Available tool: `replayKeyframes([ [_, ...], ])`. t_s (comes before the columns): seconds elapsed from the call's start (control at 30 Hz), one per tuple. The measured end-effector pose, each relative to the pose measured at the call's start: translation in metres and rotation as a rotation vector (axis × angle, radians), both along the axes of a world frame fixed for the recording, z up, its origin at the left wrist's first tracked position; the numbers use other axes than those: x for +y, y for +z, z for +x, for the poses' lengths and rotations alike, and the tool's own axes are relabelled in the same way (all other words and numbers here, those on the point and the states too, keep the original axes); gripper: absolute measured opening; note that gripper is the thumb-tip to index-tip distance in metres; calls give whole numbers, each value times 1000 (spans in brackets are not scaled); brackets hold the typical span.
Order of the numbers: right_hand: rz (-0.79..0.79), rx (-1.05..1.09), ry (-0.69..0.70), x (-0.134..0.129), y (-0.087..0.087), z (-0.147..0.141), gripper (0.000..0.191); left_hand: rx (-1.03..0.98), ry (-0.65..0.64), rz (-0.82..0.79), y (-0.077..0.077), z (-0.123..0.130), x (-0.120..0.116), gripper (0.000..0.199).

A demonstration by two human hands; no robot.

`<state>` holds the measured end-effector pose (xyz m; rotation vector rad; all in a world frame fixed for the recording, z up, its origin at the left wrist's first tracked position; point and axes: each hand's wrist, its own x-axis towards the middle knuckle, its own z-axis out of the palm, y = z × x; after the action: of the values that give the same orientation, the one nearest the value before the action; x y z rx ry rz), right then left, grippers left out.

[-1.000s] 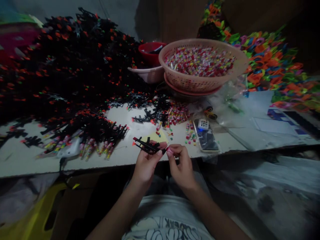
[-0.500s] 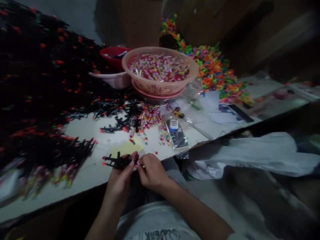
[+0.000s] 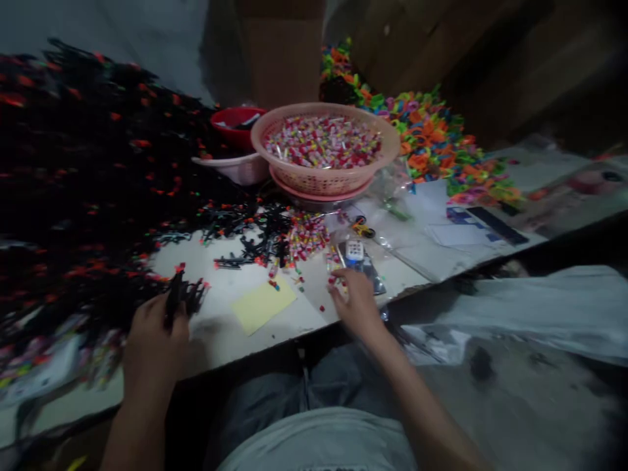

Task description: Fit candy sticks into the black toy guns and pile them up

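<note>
My left hand (image 3: 154,340) is closed around a black toy gun (image 3: 175,294) with a red tip, at the edge of a row of similar guns (image 3: 196,296) on the left of the table. Over on the right, my right hand (image 3: 357,301) reaches down to a few small colourful capsules (image 3: 333,260) beside a bagged phone (image 3: 375,278). Its thumb and forefinger are apart, with a small red piece between or just behind them. Between my hands lies a yellow paper (image 3: 263,307).
A pink basket (image 3: 324,180) full of small colourful capsules stands behind. Black toy guns (image 3: 98,163) are heaped at the left, bright plastic pieces (image 3: 432,137) at the back right. Loose capsules (image 3: 308,235) and yellow scissors (image 3: 363,229) lie on the white table (image 3: 226,340).
My hands were together over the table's front edge, working on a toy gun. They have parted: the left went left with the gun, the right moved to the capsules by the phone.
</note>
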<state>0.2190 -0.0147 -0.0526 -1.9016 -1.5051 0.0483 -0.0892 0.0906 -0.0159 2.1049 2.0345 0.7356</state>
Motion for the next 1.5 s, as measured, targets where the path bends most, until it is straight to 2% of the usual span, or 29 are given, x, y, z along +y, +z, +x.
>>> replayKeyframes([
  [0.07,-75,-108,-79,5,4,10,19,186,33,21,-3,-16,11,48],
  [0.13,-161,-216,-109,11,8,13,20,280,62,2,-9,-24,16,55],
  [0.23,-275,-330,-112,22,9,11,24,281,100,-18,-15,-21,13,57],
  [0.33,-349,-383,-78,38,1,9,25,243,111,10,-14,-4,4,52],
  [0.4,-371,-405,-36,48,-4,8,25,244,23,30,-12,12,3,47],
  [0.47,-370,-408,-15,57,-7,7,23,274,-134,30,-11,31,10,42],
  [0.57,-307,-335,-30,65,-6,5,17,315,-308,-14,-16,55,35,44],
  [0.73,-87,2,92,53,-8,4,16,304,-344,-134,-27,73,83,46],
  [0.83,7,165,173,36,-14,2,23,274,-353,-166,-22,69,95,43],
  [0.93,22,268,215,19,-16,-5,21,210,-348,-204,-6,58,92,45],
  [1.0,11,355,205,10,-13,-14,21,76,-328,-215,6,50,83,40],
  [1.1,-17,488,209,1,-2,-34,24,-285,-306,-263,21,42,56,32],
  [1.2,-40,570,269,1,9,-56,36,-638,-293,-448,27,43,20,38],
  [1.27,-37,600,284,5,12,-67,39,-825,-282,-596,24,49,-3,40],
  [1.33,-33,605,299,10,9,-74,34,-998,-251,-670,15,56,-21,38],
  [1.5,-17,401,369,20,-9,-78,21,-1473,-58,-673,-11,75,-37,39],
])
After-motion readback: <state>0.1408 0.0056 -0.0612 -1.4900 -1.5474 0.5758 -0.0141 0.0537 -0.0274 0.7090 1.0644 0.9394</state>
